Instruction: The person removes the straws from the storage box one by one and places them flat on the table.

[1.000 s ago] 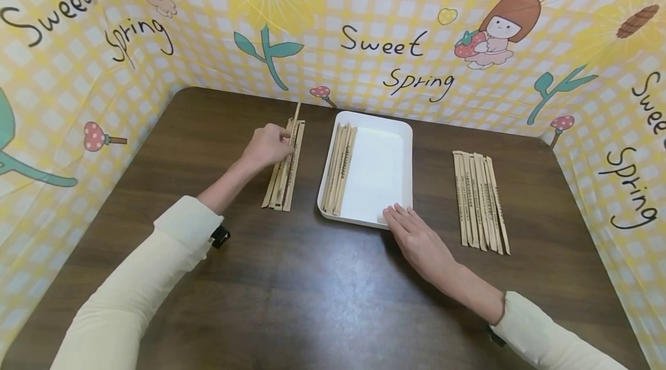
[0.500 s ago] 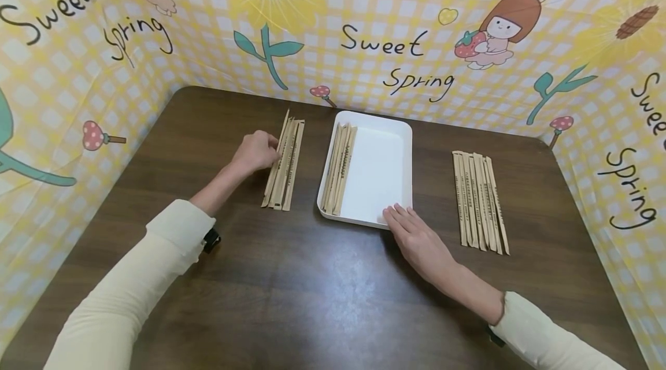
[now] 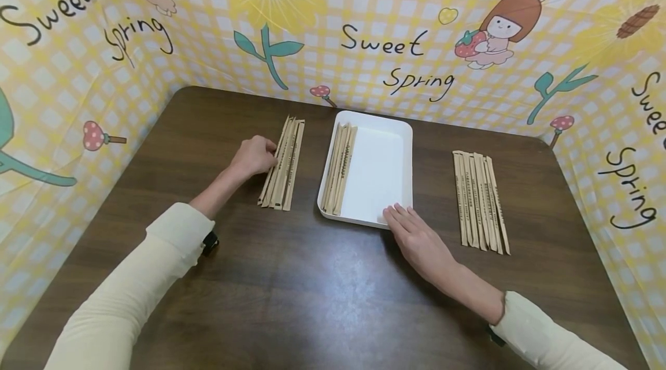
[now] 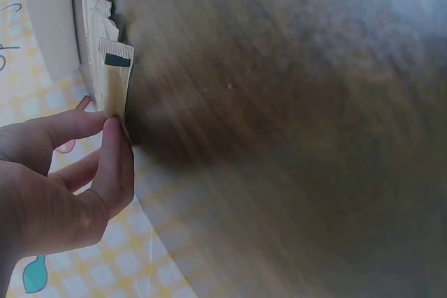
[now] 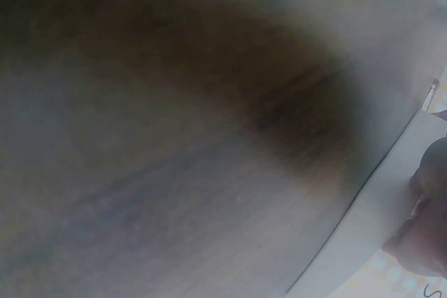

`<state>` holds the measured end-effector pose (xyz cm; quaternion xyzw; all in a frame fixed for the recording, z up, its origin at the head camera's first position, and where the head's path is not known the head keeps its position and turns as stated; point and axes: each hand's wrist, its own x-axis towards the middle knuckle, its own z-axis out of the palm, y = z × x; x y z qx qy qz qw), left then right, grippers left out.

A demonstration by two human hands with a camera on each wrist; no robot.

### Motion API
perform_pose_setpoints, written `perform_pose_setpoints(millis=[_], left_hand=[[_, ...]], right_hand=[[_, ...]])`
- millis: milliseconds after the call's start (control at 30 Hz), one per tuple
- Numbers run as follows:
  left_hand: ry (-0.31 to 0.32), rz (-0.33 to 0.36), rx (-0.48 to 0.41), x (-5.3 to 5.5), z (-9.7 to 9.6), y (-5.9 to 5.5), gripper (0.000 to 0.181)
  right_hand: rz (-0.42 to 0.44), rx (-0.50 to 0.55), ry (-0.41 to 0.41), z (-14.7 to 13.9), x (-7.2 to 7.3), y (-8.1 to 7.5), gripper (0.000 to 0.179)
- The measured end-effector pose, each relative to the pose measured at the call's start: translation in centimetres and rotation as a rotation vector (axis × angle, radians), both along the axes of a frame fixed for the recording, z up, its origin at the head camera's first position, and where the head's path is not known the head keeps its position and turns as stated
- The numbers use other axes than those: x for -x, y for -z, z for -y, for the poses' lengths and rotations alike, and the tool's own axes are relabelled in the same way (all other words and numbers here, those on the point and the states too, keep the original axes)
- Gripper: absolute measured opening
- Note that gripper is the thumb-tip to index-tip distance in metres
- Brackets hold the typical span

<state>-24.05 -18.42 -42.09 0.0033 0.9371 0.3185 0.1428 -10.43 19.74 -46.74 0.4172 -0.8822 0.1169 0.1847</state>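
brown paper-wrapped stick [image 4: 114, 85] is pinched by the left hand [image 3: 254, 156] at the near edge of its bundle [image 3: 289, 167]; its tip no longer juts out, so the bundle seems more even. between the hands lies the white tray [image 3: 378, 167], straight fingers of the right hand [image 3: 420, 247] resting on its corner.

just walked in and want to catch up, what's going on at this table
A person is handling slim paper-wrapped sticks at a brown table. The left grip pinches one wrapped stick at the outer edge of the left bundle. The right grip rests with fingers extended on the near right corner of the white tray. The tray holds another bundle along its left side, and a third bundle lies to its right.
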Motion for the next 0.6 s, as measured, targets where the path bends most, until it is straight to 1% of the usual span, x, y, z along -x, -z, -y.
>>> perform_pose_setpoints(millis=[200, 367, 500, 600], left_hand=[[-0.008, 0.002, -0.018, 0.2, 0.2, 0.1, 0.048], [-0.010, 0.016, -0.048, 0.3, 0.3, -0.1, 0.051], [-0.004, 0.012, -0.048, 0.5, -0.2, -0.5, 0.053], [-0.006, 0.001, -0.048, 0.5, -1.0, -1.0, 0.053]], right_hand=[[-0.002, 0.004, -0.001, 0.0, 0.0, 0.0, 0.049], [-0.020, 0.003, -0.005, 0.0, 0.1, 0.0, 0.047], [-0.035, 0.002, -0.007, 0.0, 0.2, 0.1, 0.045], [-0.032, 0.006, -0.010, 0.0, 0.2, 0.1, 0.045]])
